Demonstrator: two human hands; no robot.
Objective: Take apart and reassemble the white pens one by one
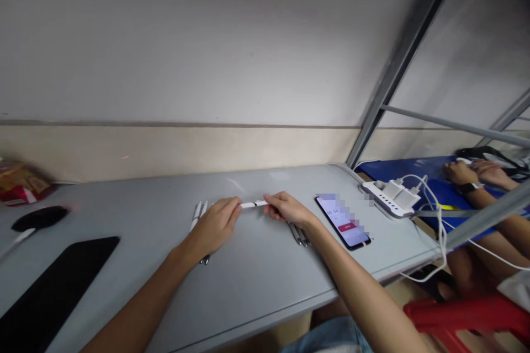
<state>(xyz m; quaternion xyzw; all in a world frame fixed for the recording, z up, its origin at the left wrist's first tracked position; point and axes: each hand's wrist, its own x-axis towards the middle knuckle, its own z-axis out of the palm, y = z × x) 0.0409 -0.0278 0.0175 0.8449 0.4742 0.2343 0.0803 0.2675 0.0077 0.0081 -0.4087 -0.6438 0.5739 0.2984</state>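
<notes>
My left hand (215, 226) and my right hand (286, 208) both pinch one white pen (253, 204), held level just above the grey table (256, 270). The left fingers close on its left end, the right fingers on its right end. Under my left hand lie a few white pens (199, 214) side by side. A few more pens with metal tips (298, 233) lie under my right wrist.
A phone (343, 221) with a lit screen lies right of my right hand. A white power strip (387, 197) with chargers sits at the table's right end. A black pad (53, 287) and black mouse (39, 217) lie left. Another person's hands (476, 172) rest on a blue table. A red stool (467, 314) stands below.
</notes>
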